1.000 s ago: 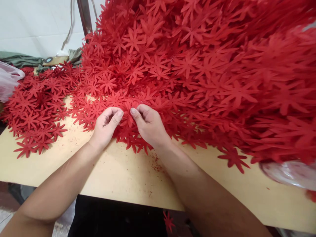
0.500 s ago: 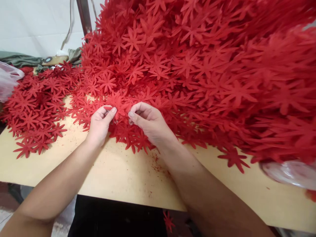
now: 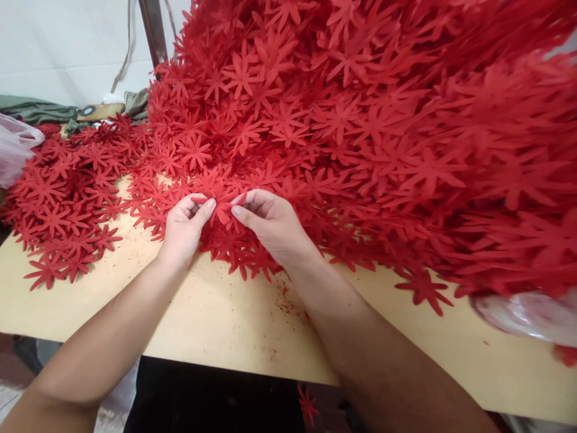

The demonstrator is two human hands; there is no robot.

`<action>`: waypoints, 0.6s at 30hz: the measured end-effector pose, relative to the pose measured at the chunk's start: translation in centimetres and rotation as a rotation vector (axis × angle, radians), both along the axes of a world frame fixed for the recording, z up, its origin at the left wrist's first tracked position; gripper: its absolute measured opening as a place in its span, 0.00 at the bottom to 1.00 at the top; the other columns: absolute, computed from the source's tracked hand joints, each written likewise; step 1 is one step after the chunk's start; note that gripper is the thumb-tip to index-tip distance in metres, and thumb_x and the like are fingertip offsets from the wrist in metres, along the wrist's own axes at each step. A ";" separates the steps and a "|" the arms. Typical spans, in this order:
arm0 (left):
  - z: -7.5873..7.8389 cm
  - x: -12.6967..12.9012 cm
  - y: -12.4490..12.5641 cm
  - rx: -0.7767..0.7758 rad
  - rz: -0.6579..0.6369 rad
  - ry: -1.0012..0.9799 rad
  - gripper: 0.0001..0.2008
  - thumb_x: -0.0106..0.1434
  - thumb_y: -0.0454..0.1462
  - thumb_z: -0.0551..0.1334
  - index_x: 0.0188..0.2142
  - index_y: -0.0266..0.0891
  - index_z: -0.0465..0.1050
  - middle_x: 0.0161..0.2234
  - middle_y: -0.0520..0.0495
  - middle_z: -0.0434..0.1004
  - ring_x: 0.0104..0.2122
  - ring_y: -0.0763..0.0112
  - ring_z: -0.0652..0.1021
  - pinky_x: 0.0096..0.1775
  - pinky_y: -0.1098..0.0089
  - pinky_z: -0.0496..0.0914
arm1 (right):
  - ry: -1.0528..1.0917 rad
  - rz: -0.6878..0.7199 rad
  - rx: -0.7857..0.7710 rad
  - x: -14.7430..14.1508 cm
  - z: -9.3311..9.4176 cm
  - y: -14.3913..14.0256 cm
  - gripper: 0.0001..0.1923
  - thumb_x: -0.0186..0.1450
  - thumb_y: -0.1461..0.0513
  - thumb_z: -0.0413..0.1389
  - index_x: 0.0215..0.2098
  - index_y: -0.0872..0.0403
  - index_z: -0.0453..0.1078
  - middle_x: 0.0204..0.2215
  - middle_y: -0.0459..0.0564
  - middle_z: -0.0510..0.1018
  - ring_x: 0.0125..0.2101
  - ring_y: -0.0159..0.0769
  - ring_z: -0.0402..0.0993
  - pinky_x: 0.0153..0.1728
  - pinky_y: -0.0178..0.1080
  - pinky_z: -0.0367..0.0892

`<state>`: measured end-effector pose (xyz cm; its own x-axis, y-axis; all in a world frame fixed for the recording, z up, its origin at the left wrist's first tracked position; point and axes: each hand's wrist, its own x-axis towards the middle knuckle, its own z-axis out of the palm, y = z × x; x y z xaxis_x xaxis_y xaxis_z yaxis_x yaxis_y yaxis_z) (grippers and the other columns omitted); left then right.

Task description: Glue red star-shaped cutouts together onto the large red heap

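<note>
Between my hands is a red flower-shaped cutout (image 3: 222,211) with long narrow petals, held just above the near edge of a heap of similar cutouts. My left hand (image 3: 186,224) pinches a petal on its left side between thumb and fingers. On the other side, my right hand (image 3: 269,224) has thumb and forefinger closed on a right-hand petal. Whether the piece is a single layer or several stacked together, I cannot tell. The big red heap (image 3: 288,114) rises right behind both hands.
A smaller, darker red pile (image 3: 58,198) lies at the left beside a white plastic bag (image 3: 15,147). Clear plastic (image 3: 527,316) sticks out under the heap at the right. Red scraps (image 3: 286,297) dot the pale tabletop (image 3: 216,319). One cutout (image 3: 308,404) lies below the table edge.
My right hand has moved slightly left and now grips a petal of the cutout; before, its fingertips were at the cutout's right edge. My left hand keeps its pinch.
</note>
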<state>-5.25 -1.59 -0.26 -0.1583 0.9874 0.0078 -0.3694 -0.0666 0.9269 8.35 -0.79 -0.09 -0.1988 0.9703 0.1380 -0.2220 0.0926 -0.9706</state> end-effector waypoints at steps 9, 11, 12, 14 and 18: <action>0.4 -0.7 0.4 -0.016 0.085 -0.074 0.16 0.43 0.39 0.74 0.25 0.37 0.67 0.19 0.59 0.69 0.20 0.83 0.69 0.27 0.79 0.66 | 0.040 -0.055 -0.017 0.4 -0.1 0.4 0.14 0.48 0.60 0.66 0.26 0.54 0.66 0.20 0.39 0.68 0.20 0.21 0.62 0.25 0.30 0.62; 0.5 -0.6 0.3 -0.030 0.084 -0.091 0.15 0.44 0.38 0.73 0.24 0.37 0.67 0.19 0.59 0.69 0.20 0.83 0.69 0.26 0.80 0.65 | 0.038 -0.076 -0.022 0.4 -0.2 0.4 0.15 0.48 0.59 0.66 0.26 0.54 0.65 0.20 0.39 0.68 0.20 0.21 0.62 0.24 0.30 0.62; 0.6 -0.5 0.3 -0.040 0.086 -0.103 0.15 0.45 0.37 0.73 0.24 0.37 0.67 0.19 0.59 0.69 0.19 0.83 0.69 0.25 0.80 0.65 | 0.036 -0.086 -0.021 0.3 -0.2 0.4 0.15 0.48 0.59 0.66 0.26 0.53 0.65 0.19 0.38 0.67 0.20 0.21 0.62 0.23 0.29 0.61; 0.7 -0.3 0.2 -0.055 0.096 -0.118 0.13 0.47 0.35 0.72 0.24 0.37 0.67 0.18 0.59 0.69 0.18 0.84 0.68 0.23 0.81 0.64 | 0.033 -0.105 -0.016 0.2 -0.2 0.4 0.15 0.48 0.60 0.66 0.26 0.53 0.64 0.19 0.38 0.67 0.19 0.21 0.61 0.23 0.29 0.61; 1.0 -0.5 0.2 -0.072 0.100 -0.132 0.10 0.52 0.33 0.68 0.23 0.37 0.66 0.17 0.58 0.68 0.17 0.84 0.66 0.22 0.81 0.62 | 0.037 -0.162 -0.017 0.4 -0.4 0.7 0.12 0.51 0.62 0.63 0.26 0.53 0.62 0.18 0.38 0.66 0.19 0.22 0.61 0.22 0.29 0.59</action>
